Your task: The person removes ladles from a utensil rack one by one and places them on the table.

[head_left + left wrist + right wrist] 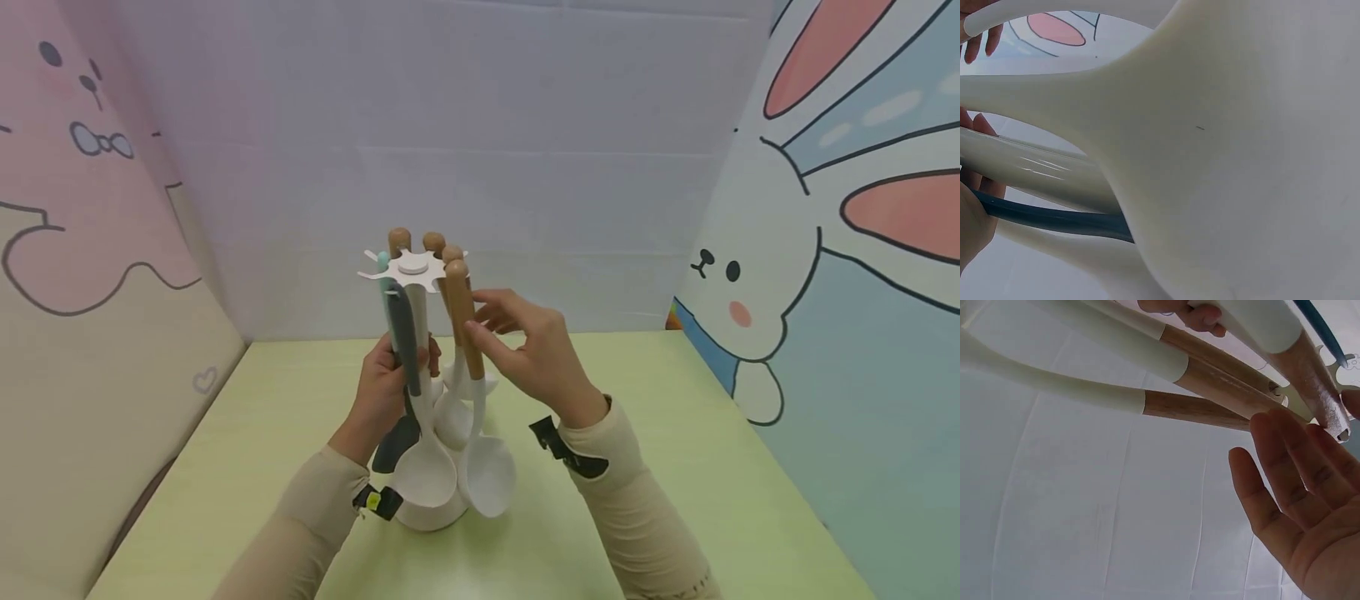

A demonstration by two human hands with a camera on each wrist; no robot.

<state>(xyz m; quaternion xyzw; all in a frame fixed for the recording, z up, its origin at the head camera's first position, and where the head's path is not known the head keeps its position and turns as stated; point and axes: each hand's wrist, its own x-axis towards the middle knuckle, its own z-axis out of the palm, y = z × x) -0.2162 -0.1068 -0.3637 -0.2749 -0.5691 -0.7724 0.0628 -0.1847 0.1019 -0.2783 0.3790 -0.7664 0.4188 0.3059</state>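
Observation:
A white utensil stand (413,265) with a notched top carries several hanging utensils. My left hand (381,392) grips its pole, fingers curled behind. A grey-handled white ladle (425,475) hangs in front of that hand, its bowl filling much of the left wrist view. My right hand (536,346) is at the wooden handle (463,312) of another white ladle (489,477); the thumb touches the handle. In the right wrist view the other right fingers (1291,469) are fairly straight, the index near the handle end. A dark grey utensil head (397,446) hangs lower left.
Wooden handle ends (400,240) and a mint handle (383,262) stick up around the stand's top. The stand's round white base (431,521) rests on a pale green table (660,483). Printed cloth walls (487,125) enclose the table behind and at both sides.

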